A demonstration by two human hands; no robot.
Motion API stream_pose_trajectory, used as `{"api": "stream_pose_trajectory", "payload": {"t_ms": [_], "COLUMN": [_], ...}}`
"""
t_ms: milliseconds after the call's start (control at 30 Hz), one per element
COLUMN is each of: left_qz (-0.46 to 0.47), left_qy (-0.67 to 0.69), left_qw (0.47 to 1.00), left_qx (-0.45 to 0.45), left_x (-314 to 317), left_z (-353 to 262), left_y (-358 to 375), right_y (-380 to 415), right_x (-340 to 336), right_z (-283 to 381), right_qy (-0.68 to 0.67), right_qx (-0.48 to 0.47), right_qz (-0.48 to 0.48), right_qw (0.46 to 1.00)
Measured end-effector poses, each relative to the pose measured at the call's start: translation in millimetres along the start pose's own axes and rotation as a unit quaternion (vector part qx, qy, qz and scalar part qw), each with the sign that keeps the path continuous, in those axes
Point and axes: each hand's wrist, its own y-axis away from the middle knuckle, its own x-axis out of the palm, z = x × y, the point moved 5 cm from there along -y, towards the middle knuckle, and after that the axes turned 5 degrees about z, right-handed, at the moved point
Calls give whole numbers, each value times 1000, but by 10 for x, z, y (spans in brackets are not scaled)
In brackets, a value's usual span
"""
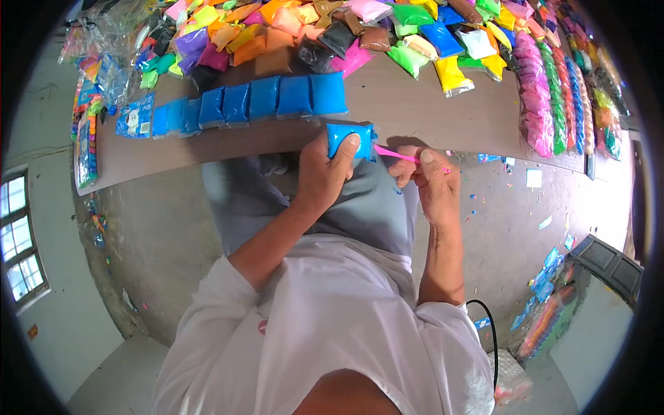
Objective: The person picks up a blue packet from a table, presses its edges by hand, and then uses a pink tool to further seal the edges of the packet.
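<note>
My left hand [319, 176] is closed round a small blue packet [338, 133], thumb pressed on its face, just in front of the table edge. A slim pink plastic modelling tool [396, 155] is pinched in my right hand [438, 181]. Its flat tip points left, right at the packet's torn-looking right edge. Beyond my left hand, a row of similar blue packets [263, 98] lies side by side on the table [415, 111]. A printed blue-and-white packet [135, 117] sits at the row's left end.
Loose packets of many colours [277, 38] are heaped along the far side. Bundled strips of pink packets [534, 97] and other colours lie at the right. Clear plastic bags [104, 41] crowd the back left. Blue scraps [546, 273] litter the floor at right.
</note>
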Motion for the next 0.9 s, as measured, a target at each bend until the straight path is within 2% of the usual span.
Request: {"api": "stream_pose_trajectory", "payload": {"t_ms": [400,500,567,633,800,900], "left_qz": [24,15,17,19,7,22], "left_qy": [-46,-75,-83,-91,-123,-151], "left_qw": [998,997,996,996,992,988], "left_qx": [-31,17,12,6,42,10], "left_x": [-32,-47,-51,-47,-47,-59], "left_z": [-1,-7,-17,-31,-51,-39], "left_y": [6,5,18,24,35,37], "right_y": [-16,-13,-18,-19,10,12], "right_x": [-12,16,41,68,77,82], "right_z": [-38,-40,-43,-6,-27,-10], "right_qy": [62,70,83,109,108,109], "right_qx": [-19,-16,-10,-63,-69,-72], "right_qz": [13,13,6,9,-5,-9], "right_qw": [998,997,997,992,992,991]}}
